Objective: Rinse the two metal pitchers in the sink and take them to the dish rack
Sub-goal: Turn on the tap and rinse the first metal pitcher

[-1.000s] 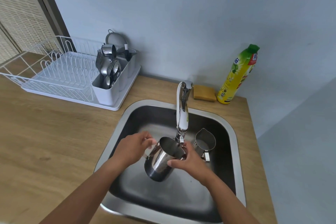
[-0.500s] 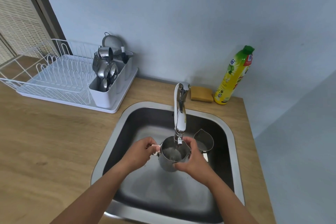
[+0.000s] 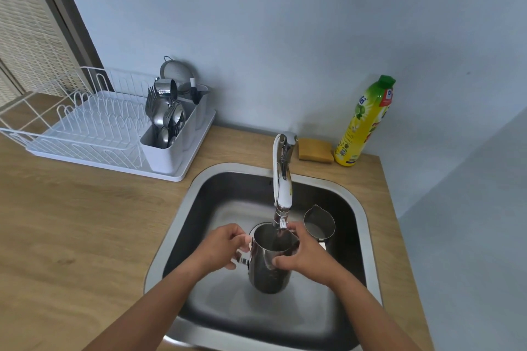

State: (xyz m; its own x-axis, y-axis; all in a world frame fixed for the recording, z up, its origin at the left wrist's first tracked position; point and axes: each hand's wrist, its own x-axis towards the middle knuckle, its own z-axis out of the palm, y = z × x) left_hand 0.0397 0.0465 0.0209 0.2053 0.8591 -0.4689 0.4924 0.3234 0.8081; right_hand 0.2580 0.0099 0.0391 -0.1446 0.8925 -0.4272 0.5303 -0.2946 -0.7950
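Observation:
I hold a large metal pitcher [image 3: 268, 268] upright over the steel sink [image 3: 182, 208], its mouth just under the tap's spout [image 3: 281, 202]. My left hand [image 3: 219, 248] grips its handle on the left side. My right hand [image 3: 302, 253] wraps round its right wall and rim. A smaller second metal pitcher [image 3: 318, 222] stands upright on the sink floor, just right of the tap and behind my right hand. The white dish rack [image 3: 94, 125] sits on the counter at the back left.
A cutlery holder [image 3: 166, 134] full of spoons and forks stands at the rack's right end, with a strainer behind it. A yellow sponge [image 3: 315, 149] and a yellow dish-soap bottle [image 3: 363, 122] stand behind the sink. The wooden counter [image 3: 71, 225] stretches to the left.
The pitcher went from tilted to upright under the spout and now sits slightly lower. Both hands kept their hold on it.

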